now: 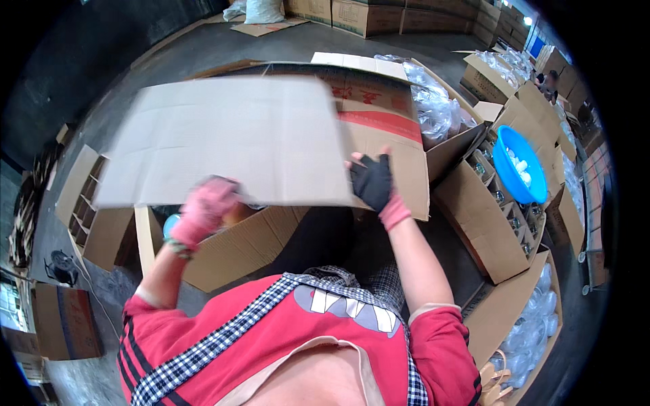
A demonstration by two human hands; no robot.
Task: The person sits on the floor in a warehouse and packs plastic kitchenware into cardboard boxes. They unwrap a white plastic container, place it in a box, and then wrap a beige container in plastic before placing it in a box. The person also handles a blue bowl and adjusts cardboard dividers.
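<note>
A pale cardboard sheet (pixel 230 135), blurred by motion, is tilted over a large open carton (pixel 250 245) in front of me. My left hand (pixel 206 206), in a pink glove, is closed on its near edge, though blur softens the fingers. At the sheet's right edge is my right hand (pixel 374 181), in a black fingerless glove over pink. Its fingers are stretched and apart; whether they touch the sheet I cannot tell. A printed carton flap (pixel 379 122) with a red stripe stands behind that hand. The sheet hides most of what the carton holds.
A blue basin (pixel 520 164) with small white pieces rests on a divided carton of glass jars (pixel 497 196). Cartons of clear plastic-wrapped items (pixel 433 101) stand at the right. Another divided carton (pixel 84 210) is at the left. Stacked cartons (pixel 399 19) line the back; a person (pixel 548 81) is far right.
</note>
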